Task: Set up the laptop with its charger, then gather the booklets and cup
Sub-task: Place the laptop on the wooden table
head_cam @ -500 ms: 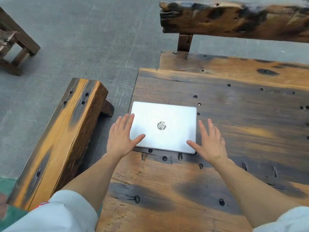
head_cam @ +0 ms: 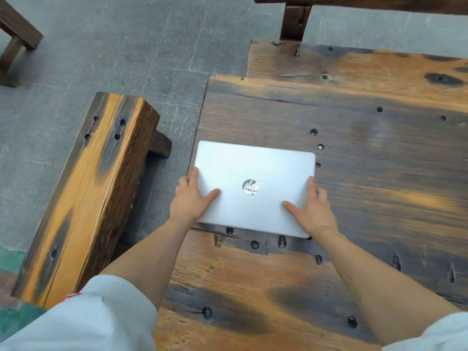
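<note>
A closed silver laptop (head_cam: 253, 168) lies flat on the dark wooden table (head_cam: 379, 178), close to the table's left edge, logo facing up. My left hand (head_cam: 192, 198) holds its left side, thumb on the lid and fingers down along the edge. On the other side my right hand (head_cam: 314, 211) grips it the same way, thumb on the lid near the front right corner. No charger, booklets or cup are in view.
A low wooden bench (head_cam: 88, 193) stands left of the table across a narrow gap. A second bench seat (head_cam: 354, 59) with a backrest post (head_cam: 295, 19) runs along the table's far side. Grey paving lies beyond, with another wooden piece (head_cam: 15, 34) at the top left.
Both hands have moved from lying spread at the laptop's near corners to clasping its left and right sides, thumbs on the lid. The view has tilted down and closer.
</note>
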`<state>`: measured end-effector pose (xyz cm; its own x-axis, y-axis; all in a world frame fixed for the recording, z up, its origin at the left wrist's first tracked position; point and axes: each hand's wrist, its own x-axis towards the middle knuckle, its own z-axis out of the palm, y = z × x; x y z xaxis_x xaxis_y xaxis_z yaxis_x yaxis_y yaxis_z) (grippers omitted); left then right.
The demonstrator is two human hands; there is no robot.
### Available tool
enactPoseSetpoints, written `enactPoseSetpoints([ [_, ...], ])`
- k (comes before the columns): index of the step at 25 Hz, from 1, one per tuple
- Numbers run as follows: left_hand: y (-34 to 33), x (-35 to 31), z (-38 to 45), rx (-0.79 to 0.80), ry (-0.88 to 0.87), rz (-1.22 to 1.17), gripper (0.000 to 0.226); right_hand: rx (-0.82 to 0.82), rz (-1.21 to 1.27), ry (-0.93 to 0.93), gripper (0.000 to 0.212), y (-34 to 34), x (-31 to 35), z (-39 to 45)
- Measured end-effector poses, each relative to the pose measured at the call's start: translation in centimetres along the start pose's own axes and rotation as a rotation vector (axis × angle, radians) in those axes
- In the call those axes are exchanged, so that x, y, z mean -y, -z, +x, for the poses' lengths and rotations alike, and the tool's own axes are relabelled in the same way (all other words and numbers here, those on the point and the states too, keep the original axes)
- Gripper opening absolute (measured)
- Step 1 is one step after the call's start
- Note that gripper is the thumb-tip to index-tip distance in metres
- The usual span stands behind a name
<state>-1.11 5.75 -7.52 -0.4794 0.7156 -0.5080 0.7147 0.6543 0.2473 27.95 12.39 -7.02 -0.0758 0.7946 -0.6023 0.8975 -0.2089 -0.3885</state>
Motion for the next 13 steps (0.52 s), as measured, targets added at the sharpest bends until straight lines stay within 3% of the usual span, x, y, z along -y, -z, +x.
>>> enactPoseSetpoints([
  [6, -0.3, -2.3, 1.8, -0.015, 0.259, -0.258, 0.098, -0.109, 0.493, -0.273, 0.081, -0.6, 0.8, 2.8],
  [9, 0.3, -2.7, 3.0, -0.001, 0.388, -0.441, 0.092, -0.100, 0.808, -0.316, 0.060, 0.2, 0.6, 3.4],
  [13, 0.5, -1.9, 2.9, 0.042, 0.403, -0.632, 0.099, -0.034, 0.909, -0.367, 0.042, 1.2, -0.3, 3.3],
])
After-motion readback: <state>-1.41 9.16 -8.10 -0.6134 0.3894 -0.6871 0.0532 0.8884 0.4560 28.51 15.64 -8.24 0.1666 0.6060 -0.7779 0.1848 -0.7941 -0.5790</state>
